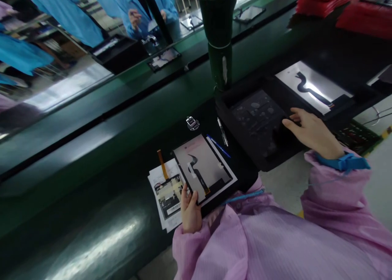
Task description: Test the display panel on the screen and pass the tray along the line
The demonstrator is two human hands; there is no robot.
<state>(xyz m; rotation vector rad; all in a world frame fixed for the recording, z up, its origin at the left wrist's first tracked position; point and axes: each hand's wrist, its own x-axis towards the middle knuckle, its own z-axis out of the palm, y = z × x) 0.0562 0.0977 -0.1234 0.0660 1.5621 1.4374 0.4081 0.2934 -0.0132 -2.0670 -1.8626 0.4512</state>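
L hand (191, 212) on panel (211, 159) edge, grip unclear; R hand (312, 133) spread nr tray (243, 141) rim; gap betw panel/tray.

The person wears a finely striped lilac smock (281, 239), blue wristband (346, 162) and coiled blue cord (245, 195).

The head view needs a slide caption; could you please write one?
Left hand on a screen panel, right hand near a black tray.

The panel (211, 157) is smooth and satiny, the tray (239, 137) matt, perhaps plastic.
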